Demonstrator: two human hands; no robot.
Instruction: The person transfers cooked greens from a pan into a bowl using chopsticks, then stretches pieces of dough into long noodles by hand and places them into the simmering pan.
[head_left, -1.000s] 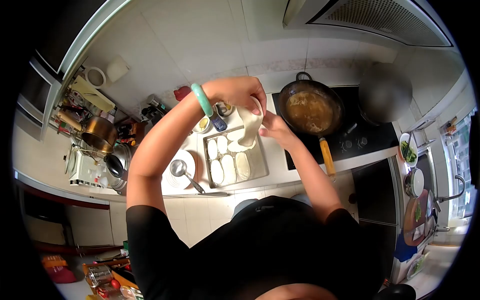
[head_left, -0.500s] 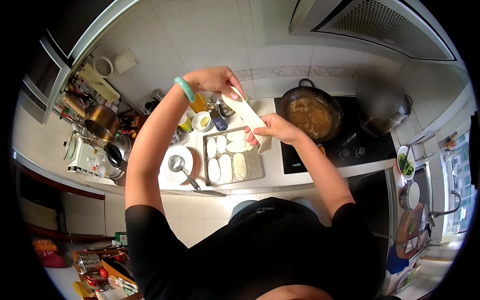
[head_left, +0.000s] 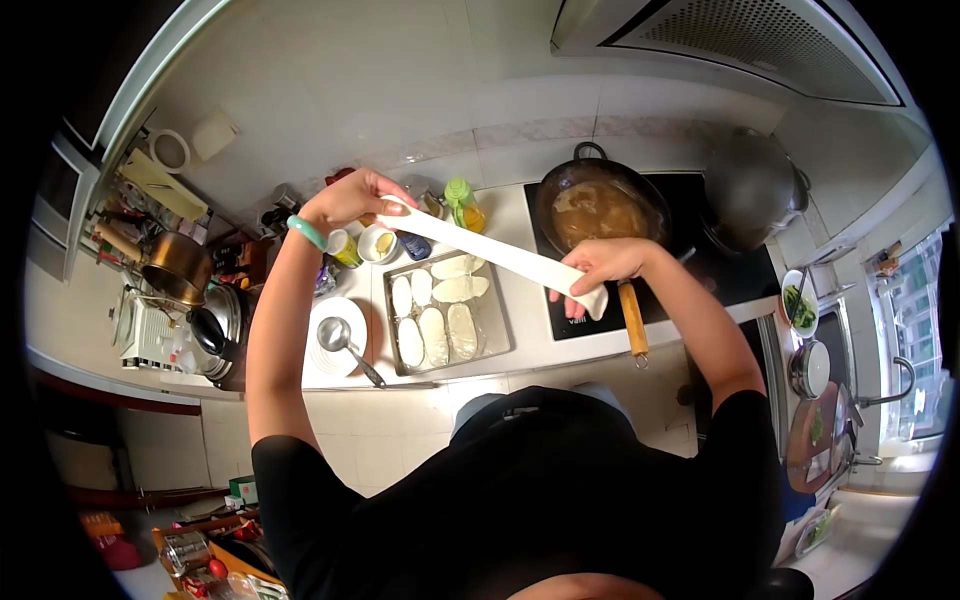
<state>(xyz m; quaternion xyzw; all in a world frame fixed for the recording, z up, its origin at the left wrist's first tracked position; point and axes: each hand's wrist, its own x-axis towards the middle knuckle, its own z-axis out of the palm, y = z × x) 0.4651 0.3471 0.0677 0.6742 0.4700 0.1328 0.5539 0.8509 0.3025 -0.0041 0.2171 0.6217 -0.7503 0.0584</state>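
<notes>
A long pale strip of dough is stretched in the air between my two hands. My left hand, with a green bangle at the wrist, pinches its upper left end. At the lower right end, my right hand grips the strip between thumb and fingers, close to the wok's handle. Below the strip lies a metal tray holding several oval dough pieces with a shiny surface. The wok on the stove contains brown liquid.
Left of the tray, a ladle rests on a white plate. Behind it stand a small bowl, a dark jar and a green-capped bottle. A large pot occupies the stove's right side. The wok's wooden handle juts forward.
My hands have moved apart, left hand leftward and right hand rightward, and the dough strip has grown longer and thinner. The wok's wooden handle now shows below my right hand.
</notes>
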